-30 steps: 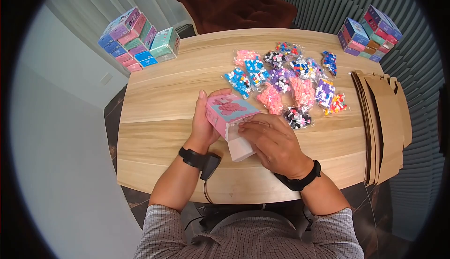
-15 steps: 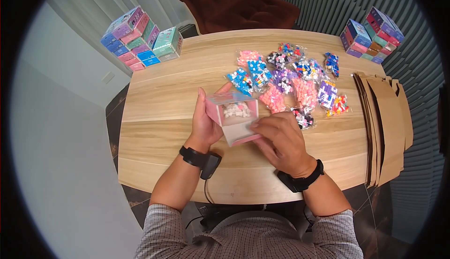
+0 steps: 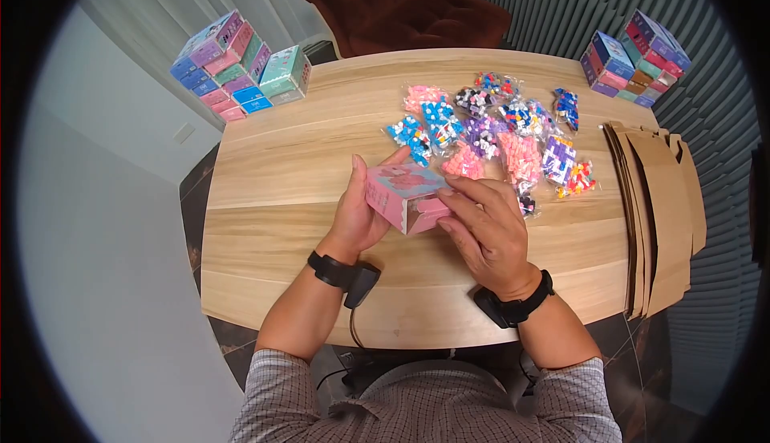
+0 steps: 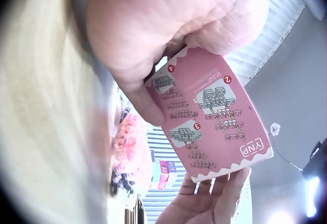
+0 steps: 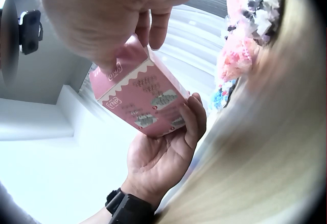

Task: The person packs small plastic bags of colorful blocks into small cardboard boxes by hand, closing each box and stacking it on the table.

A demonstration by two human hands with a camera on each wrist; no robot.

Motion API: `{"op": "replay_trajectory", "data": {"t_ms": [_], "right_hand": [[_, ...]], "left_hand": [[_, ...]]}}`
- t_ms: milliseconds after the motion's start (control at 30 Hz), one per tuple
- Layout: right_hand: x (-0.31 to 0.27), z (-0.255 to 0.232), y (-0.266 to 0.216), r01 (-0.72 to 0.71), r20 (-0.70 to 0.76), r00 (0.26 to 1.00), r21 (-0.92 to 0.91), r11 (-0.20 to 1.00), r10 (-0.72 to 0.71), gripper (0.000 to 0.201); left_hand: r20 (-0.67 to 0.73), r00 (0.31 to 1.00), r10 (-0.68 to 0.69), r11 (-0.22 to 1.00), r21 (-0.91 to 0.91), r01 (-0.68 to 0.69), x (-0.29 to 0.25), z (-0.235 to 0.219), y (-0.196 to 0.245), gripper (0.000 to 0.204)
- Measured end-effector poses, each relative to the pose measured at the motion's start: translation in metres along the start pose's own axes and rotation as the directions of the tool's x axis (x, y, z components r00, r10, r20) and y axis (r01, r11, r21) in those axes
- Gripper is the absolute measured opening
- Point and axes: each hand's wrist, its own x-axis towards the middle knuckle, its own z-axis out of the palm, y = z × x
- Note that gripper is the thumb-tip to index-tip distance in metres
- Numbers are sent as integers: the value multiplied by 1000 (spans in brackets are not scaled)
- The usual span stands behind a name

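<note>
Pink box (image 3: 405,196) held clear above table (image 3: 265,226), long axis running 10 to 4 o'clock; left hand (image 3: 361,206) cupped round its 9 o'clock side, right hand (image 3: 485,230) fingers curled onto 4 o'clock end, both equally near.

The head view is evenly and softly lit, with only faint shadows under the hands on the table (image 3: 265,234); a fisheye bend curves its edges and a black vignette rings the frame. Both wrist views are blown out by bright glare; the table there is a pale blur, the palms close-up and soft.
</note>
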Motion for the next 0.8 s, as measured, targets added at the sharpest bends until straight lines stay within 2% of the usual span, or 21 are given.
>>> {"op": "replay_trajectory", "data": {"t_ms": [100, 600, 800], "right_hand": [[2, -1, 0, 18, 18, 1000, -41, 999, -17, 43], [0, 3, 3, -3, 26, 1000, 34, 999, 3, 41], [-2, 1, 5, -80, 79, 994, 108, 991, 72, 41]], "left_hand": [[5, 1000, -20, 1000, -16, 21, 0, -2, -3, 91], [35, 998, -47, 999, -19, 48, 0, -5, -4, 92], [78, 992, -96, 995, 9, 96, -5, 1, 0, 90]]}}
